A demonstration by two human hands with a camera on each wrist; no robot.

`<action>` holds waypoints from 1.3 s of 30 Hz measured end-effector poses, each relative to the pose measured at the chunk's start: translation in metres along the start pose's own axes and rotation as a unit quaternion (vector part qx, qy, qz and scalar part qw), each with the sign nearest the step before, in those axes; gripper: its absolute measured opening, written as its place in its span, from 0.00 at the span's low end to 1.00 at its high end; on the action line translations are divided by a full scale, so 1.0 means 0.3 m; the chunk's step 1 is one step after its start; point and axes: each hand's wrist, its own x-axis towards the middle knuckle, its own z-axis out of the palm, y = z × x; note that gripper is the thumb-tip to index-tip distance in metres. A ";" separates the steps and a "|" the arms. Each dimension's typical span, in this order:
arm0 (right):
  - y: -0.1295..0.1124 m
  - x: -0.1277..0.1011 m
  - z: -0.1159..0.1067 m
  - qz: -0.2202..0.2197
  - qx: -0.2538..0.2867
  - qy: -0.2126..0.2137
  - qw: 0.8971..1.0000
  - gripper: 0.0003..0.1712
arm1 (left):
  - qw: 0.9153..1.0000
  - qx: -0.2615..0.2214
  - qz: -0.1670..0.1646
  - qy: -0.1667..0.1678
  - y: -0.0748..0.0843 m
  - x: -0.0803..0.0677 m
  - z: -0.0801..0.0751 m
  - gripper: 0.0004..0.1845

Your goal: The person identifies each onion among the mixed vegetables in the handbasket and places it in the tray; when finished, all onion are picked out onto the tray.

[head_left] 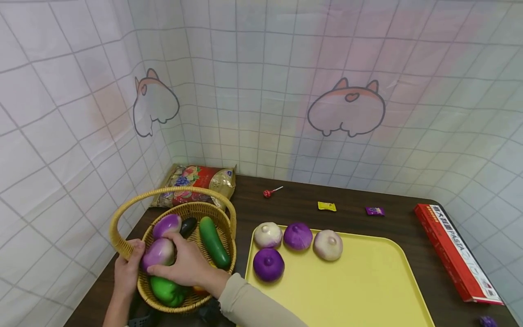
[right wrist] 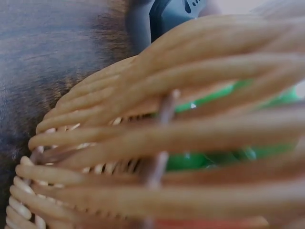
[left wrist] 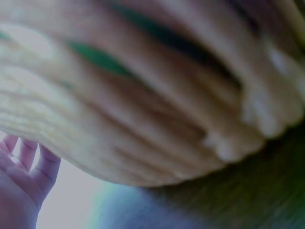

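At the lower left of the head view, the right hand reached into the woven wicker basket, its fingers curled round a purple-and-white toy onion lying among a green cucumber and a green pepper. The left hand gripped the basket's rim. Four more onions sat on the yellow plastic tray at lower centre.

A dark wooden table carries a wicker basket at the near left, a yellow tray in the middle, a red pasta box on the right, and a snack bag, lollipop, and two small sweets at the far side.
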 end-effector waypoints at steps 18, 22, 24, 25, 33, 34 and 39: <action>-0.002 -0.229 -0.186 -0.079 0.035 0.080 0.993 0.48 | 1.000 0.013 0.015 0.010 0.008 0.003 0.003 0.08; 0.024 -0.295 -0.241 -0.064 0.105 0.094 0.988 0.47 | 1.000 0.012 0.013 0.011 0.000 0.004 0.003 0.03; 0.043 -0.321 -0.269 -0.062 0.141 0.104 0.983 0.45 | 1.000 0.008 0.014 0.013 -0.005 0.004 0.002 0.03; 0.052 -0.334 -0.283 -0.065 0.151 0.113 0.980 0.45 | 1.000 0.008 0.013 0.013 -0.006 0.004 0.000 0.03; 0.122 -0.424 -0.395 -0.087 0.096 0.209 0.969 0.48 | 1.000 0.004 0.007 0.014 -0.005 0.005 -0.002 0.07; 0.128 -0.437 -0.409 -0.076 0.086 0.217 0.969 0.48 | 1.000 0.005 0.007 0.013 -0.004 0.004 -0.002 0.07; 0.158 -0.504 -0.473 -0.014 0.095 0.242 0.965 0.49 | 1.000 0.007 0.000 0.011 -0.005 0.002 -0.002 0.04</action>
